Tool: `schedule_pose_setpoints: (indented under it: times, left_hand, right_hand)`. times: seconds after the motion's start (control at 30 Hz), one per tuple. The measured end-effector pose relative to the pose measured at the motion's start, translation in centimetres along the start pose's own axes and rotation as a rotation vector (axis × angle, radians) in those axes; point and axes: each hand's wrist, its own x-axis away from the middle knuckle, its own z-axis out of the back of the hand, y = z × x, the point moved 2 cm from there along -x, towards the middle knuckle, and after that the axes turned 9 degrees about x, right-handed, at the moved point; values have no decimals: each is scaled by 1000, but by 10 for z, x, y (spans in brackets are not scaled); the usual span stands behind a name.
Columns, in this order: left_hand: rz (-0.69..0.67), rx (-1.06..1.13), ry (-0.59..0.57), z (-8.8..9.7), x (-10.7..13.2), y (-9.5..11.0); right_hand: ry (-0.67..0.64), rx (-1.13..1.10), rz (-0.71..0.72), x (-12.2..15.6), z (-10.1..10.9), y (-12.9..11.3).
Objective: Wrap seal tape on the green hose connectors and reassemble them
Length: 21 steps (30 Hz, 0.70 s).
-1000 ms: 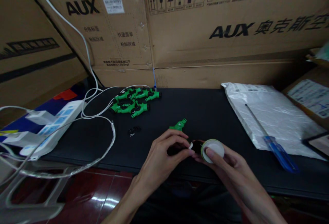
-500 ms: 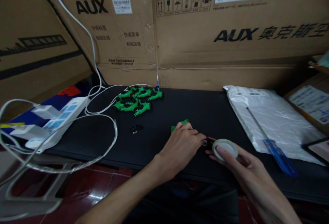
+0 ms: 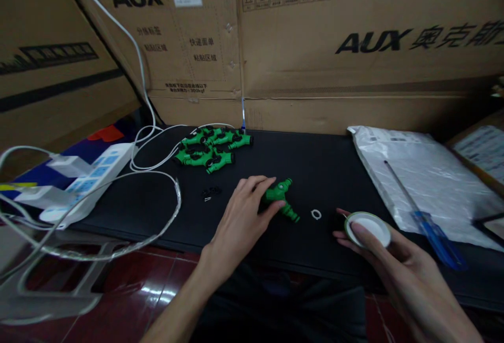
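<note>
My left hand (image 3: 243,216) lies over the left end of a green plastic fitting (image 3: 282,199) on the black table (image 3: 315,169), its fingers curled on the part. My right hand (image 3: 388,255) grips a white roll of tape with a green rim (image 3: 369,228), thumb pressed on its face. A small white ring (image 3: 315,214) lies loose on the table between the two hands, touched by neither. A small dark part next to the tape roll is hard to make out.
A heap of several green fittings (image 3: 212,148) sits at the back of the table. Small black pieces (image 3: 211,193) lie left of my hand. A white power strip (image 3: 84,180) with cables is at the left. A blue-handled screwdriver (image 3: 423,222) rests on a plastic bag (image 3: 417,175). Cardboard boxes (image 3: 315,43) stand behind.
My left hand left the tape roll and moved up and left onto the single green fitting. The small white ring now lies free on the table. My right hand drifted right with the tape.
</note>
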Motion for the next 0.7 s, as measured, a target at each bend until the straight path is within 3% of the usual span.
schedule_pose_setpoints:
  times: [0.2,0.33,0.47,0.7]
  left_hand:
    - [93,43,-86,0,3,-11]
    - [123,82,-95,0,0,-13]
    - [197,204,-21,4,0,-16]
    - [170,608,179,7,4,-22]
  right_hand:
    - [-54,30,-9,1,-13,-9]
    - [120,141,39,3,-7,-16]
    - [249,298,63,4,1,-23]
    - [-87,316,243,5,-31,-42]
